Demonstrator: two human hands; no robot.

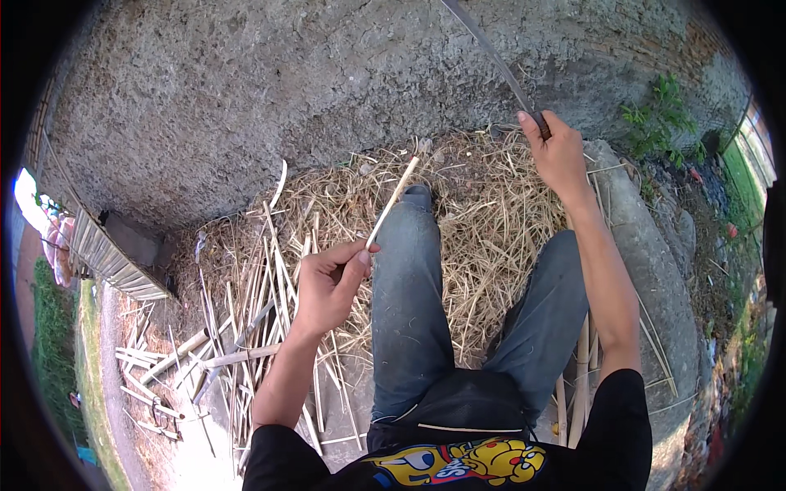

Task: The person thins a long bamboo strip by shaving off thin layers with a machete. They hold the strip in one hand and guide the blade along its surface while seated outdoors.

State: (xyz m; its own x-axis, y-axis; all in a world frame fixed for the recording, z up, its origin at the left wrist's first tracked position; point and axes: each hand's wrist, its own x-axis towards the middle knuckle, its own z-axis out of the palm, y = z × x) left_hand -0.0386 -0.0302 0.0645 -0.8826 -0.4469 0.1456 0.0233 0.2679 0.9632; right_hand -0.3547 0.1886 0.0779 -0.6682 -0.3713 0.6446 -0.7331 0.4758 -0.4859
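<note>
Pinched in my left hand [332, 282] is a thin pale bamboo strip [395, 199], slanting up and away over my left knee. My right hand [558, 155] is raised at the far right, closed round the dark handle of a long curved blade, a machete [495, 57]. The blade points up and to the left, in front of the wall and well apart from the strip. My fingers hide most of the handle and the near end of the strip.
Split bamboo strips [254, 327] lie heaped at my left. Shavings [483, 237] cover the ground between and beyond my legs. A rough grey wall [327, 74] rises ahead. A stone ledge [647, 254] is on the right, a slatted bamboo panel [115, 258] far left.
</note>
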